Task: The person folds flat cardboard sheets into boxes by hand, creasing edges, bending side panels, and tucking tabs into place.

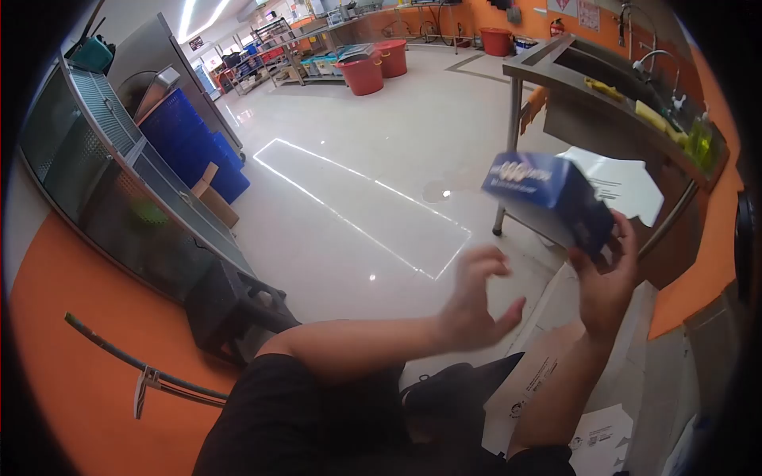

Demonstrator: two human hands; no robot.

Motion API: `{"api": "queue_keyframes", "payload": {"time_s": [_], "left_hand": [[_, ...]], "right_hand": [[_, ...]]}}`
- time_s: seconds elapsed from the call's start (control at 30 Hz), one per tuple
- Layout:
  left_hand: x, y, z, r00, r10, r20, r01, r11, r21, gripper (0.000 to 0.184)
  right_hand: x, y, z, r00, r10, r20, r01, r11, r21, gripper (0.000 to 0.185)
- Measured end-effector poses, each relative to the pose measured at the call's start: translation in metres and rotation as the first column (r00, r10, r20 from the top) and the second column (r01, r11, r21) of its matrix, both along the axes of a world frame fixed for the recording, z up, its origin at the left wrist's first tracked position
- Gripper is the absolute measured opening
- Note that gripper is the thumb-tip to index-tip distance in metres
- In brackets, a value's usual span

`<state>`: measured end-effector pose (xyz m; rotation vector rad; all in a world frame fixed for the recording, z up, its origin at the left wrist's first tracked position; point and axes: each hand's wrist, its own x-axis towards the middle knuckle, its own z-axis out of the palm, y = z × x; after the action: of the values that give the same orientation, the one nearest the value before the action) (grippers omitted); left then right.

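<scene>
A small blue box [548,198] with white lettering on its side is raised in front of the sink stand. My right hand [605,282] grips its lower right end between thumb and fingers. To the left of the box and lower down, my left hand [480,301] is apart from it, thumb and fingers spread with nothing between them. Behind the box lies a white printed sheet or flat carton [627,186]. More white printed flat pieces [524,389] lie beneath my right forearm. Both hands and the box are slightly blurred.
A steel sink stand [548,59] with hanging taps is at the right. On the left stand a metal-framed glass cabinet [111,151], blue crates [190,143] and a dark stool [230,305]. Red tubs [361,75] sit on the floor farther back.
</scene>
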<state>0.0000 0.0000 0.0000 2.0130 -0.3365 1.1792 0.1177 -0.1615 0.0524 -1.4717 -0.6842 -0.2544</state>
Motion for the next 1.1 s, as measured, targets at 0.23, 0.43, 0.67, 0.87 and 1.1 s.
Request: {"api": "queue_keyframes", "payload": {"time_s": [0.23, 0.43, 0.67, 0.87, 1.1], "left_hand": [[-0.048, -0.038, -0.048, 0.582, -0.485, -0.652, 0.803, 0.472, 0.365, 0.060], [-0.050, -0.043, -0.037, 0.637, -0.426, -0.643, 0.767, 0.430, 0.476, 0.058], [-0.053, -0.042, -0.058, 0.735, -0.369, -0.569, 0.676, 0.338, 0.654, 0.036], [-0.051, -0.040, -0.049, 0.794, -0.451, -0.408, 0.597, 0.451, 0.663, 0.035], [-0.038, -0.027, -0.021, 0.890, -0.388, -0.238, 0.430, 0.547, 0.718, 0.029]], "right_hand": [[-0.044, 0.002, 0.032, 0.996, 0.092, 0.022, -0.092, 0.995, 0.040, 0.072], [-0.103, -0.073, 0.043, 1.000, -0.030, 0.000, 0.030, 0.987, -0.159, 0.070], [-0.143, -0.206, 0.059, 0.907, -0.419, -0.035, 0.411, 0.901, -0.136, 0.070], [-0.190, -0.416, 0.202, 0.223, -0.890, 0.397, 0.955, 0.281, 0.093, 0.064], [-0.226, -0.458, 0.248, -0.036, -0.950, 0.310, 0.999, -0.044, -0.019, 0.070]]}}
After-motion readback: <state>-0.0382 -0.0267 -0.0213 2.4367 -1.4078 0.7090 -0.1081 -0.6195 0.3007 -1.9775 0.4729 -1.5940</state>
